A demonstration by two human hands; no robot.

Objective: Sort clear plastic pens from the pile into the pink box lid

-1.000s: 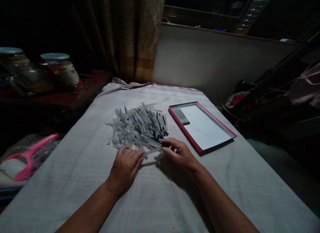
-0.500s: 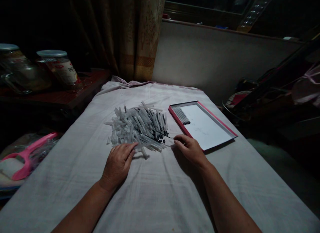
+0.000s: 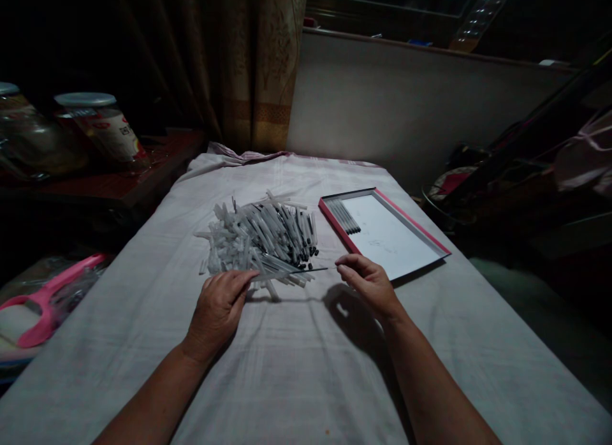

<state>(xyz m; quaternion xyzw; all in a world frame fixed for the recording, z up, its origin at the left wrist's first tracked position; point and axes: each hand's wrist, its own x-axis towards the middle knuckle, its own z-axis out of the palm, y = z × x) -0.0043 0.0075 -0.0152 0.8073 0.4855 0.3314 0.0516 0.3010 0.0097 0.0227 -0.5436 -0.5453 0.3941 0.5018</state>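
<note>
My left hand [image 3: 217,311] pinches the near end of a clear pen barrel [image 3: 276,275] just above the front of the pile. In my right hand [image 3: 367,284], the fingertips are closed on the tip end of a thin dark pen refill [image 3: 316,269]. The refill lines up with the barrel, and its far end appears to be inside it. Behind both lies a heap of pen parts [image 3: 253,231], with clear barrels, dark refills and small black caps. A shallow red-rimmed box [image 3: 335,228] lies to the right, with several assembled pens [image 3: 345,217] in a row at its left side.
A pale cloth [image 3: 287,381] covers the table. Lidded jars [image 3: 115,132] stand on a dark red side table [image 3: 143,183] at the left. Below them is a pink-handled thing [image 3: 43,305]. A curtain [image 3: 268,81] and a wall [image 3: 373,101] close off the back.
The barrel and refill are now lifted and in one line between my hands. My left hand has shifted slightly left; the camera view has moved a little.
</note>
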